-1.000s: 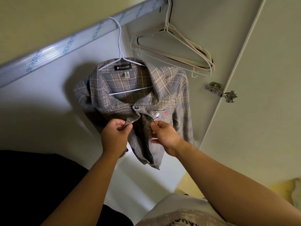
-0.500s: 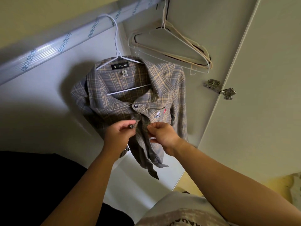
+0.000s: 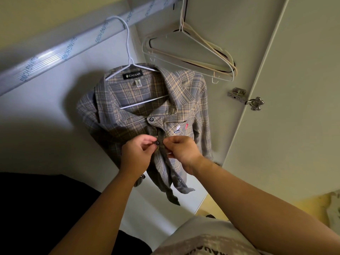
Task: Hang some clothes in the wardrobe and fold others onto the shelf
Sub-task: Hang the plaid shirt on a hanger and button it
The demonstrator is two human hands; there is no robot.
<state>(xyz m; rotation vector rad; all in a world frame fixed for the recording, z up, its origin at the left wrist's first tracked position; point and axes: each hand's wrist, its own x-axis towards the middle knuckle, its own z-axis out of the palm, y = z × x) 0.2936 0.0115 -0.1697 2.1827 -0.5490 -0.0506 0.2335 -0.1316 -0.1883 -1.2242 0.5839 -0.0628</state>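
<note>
The plaid shirt (image 3: 184,92) hung on its white hanger (image 3: 144,102) from the rail (image 3: 55,55) inside the wardrobe, front towards me. My left hand (image 3: 137,155) pinched the placket edge carrying the second button (image 3: 157,143) between thumb and forefinger, steadying it for the hole; my right hand (image 3: 182,150) pinched the opposite edge, fingers curled tight. Further right, spare hangers (image 3: 202,59) crowded the corner, and the open door (image 3: 294,126) left my elbows room, I judged.

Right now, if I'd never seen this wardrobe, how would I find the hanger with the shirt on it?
Look up at the silver rail running across the top. The white hanger hooks over it, left of a bunch of hangers. Only it carries a plaid shirt; the bunch is bare.
</note>
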